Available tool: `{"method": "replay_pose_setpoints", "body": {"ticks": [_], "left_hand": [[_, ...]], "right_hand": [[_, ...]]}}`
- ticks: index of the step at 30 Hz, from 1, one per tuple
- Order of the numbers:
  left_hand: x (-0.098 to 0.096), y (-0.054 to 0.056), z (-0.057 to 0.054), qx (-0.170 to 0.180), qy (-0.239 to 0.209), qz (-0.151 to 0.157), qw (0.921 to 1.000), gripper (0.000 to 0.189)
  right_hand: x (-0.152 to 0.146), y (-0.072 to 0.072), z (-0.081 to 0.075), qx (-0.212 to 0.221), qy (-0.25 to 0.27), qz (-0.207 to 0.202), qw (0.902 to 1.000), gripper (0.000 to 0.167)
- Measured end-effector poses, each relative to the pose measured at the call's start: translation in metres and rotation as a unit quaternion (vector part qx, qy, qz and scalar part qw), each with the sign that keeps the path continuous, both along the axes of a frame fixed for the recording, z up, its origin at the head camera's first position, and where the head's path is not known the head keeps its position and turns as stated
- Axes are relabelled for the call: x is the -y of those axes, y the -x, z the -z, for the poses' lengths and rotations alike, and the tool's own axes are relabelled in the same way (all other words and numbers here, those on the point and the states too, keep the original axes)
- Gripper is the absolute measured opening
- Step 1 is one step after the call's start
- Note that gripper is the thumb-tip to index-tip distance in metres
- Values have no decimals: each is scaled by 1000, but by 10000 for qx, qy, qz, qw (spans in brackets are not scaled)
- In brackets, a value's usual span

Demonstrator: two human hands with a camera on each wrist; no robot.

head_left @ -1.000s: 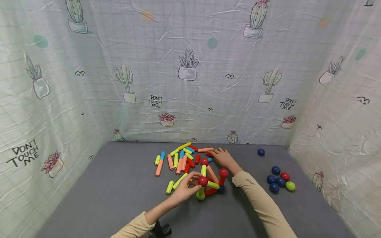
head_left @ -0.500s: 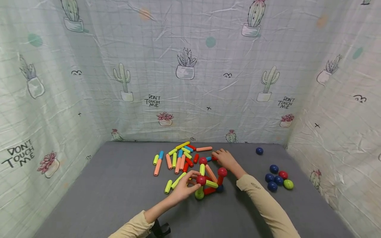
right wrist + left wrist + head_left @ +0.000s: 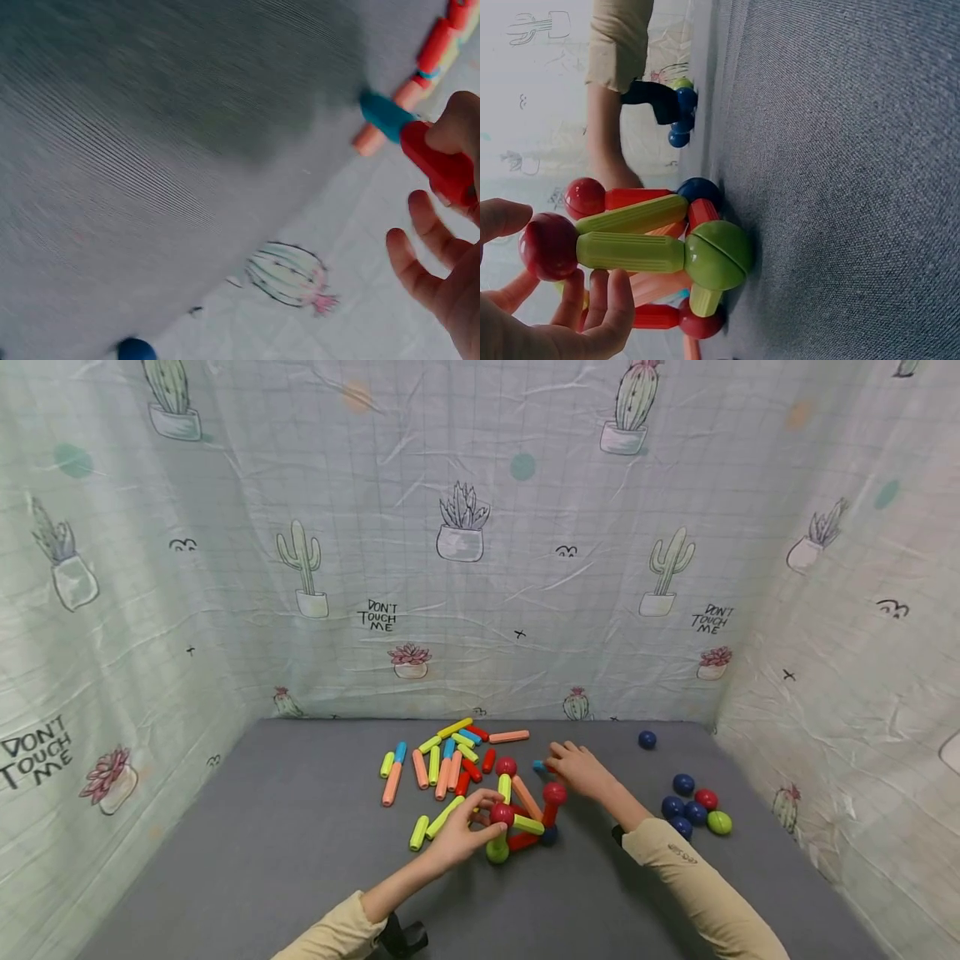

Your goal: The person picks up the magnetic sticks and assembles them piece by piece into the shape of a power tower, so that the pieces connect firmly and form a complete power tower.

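Frame [image 3: 527, 798] of sticks and balls in the head view, near the middle of the grey table [image 3: 300, 860]. Left hand [image 3: 459, 841] at its near left side, thumb and fingers pinching a red ball [image 3: 502, 814] at the top. Right hand [image 3: 581, 768] farther off, past the other side, with a blue stick [image 3: 538, 766] poking out past the fingers. Loose sticks [image 3: 434, 766] in a messy bunch behind and to the left, loose balls [image 3: 683, 784] well away to the right.

Left wrist view: red ball between thumb and fingers, green stick [image 3: 630, 252] running from it down to a green ball [image 3: 718, 255] at the table. Looks easy to tip. With a hard squeeze or a tug from the left hand, maybe a stick popping off its ball, or the whole frame leaning over.

Right wrist view: thumb and finger pinching a red stick [image 3: 444, 172], end to end with the blue stick. Two other fingers held out, away from it. Blue tip on the table or just above: cannot tell. Might come apart at the join, with only the red part gripped. With too quick a swing, maybe a bump into the frame.
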State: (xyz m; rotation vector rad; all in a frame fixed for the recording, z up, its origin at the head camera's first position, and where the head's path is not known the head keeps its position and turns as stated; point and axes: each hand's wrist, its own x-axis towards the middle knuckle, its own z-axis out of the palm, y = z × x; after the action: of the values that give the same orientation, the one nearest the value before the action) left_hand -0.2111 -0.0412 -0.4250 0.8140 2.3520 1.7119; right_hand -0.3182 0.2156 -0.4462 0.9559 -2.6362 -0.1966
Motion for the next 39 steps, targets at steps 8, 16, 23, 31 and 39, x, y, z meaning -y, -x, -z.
{"method": "replay_pose_setpoints", "body": {"ticks": [8,16,23,31,39], "left_hand": [[-3,11,17,31,36,38,10000,35],[-3,0,-5,42,56,40,10000,33],[-2,-6,-15,-158,154,-51,9997,32],[-4,1,-2,-514,92,-87,9986,35],[-8,9,20,-1162,438,-301,9918,31]], "right_hand": [[-11,2,21,245,34,477,9986,11],[-1,-8,-26,-1083,926,-464,9887,30],[22,-48,-61,-783,1763,-1573,9685,37],[30,-77,-47,89,2167,-1970,9561,30],[29,-83,-36,551,2523,-1803,9491,27]]}}
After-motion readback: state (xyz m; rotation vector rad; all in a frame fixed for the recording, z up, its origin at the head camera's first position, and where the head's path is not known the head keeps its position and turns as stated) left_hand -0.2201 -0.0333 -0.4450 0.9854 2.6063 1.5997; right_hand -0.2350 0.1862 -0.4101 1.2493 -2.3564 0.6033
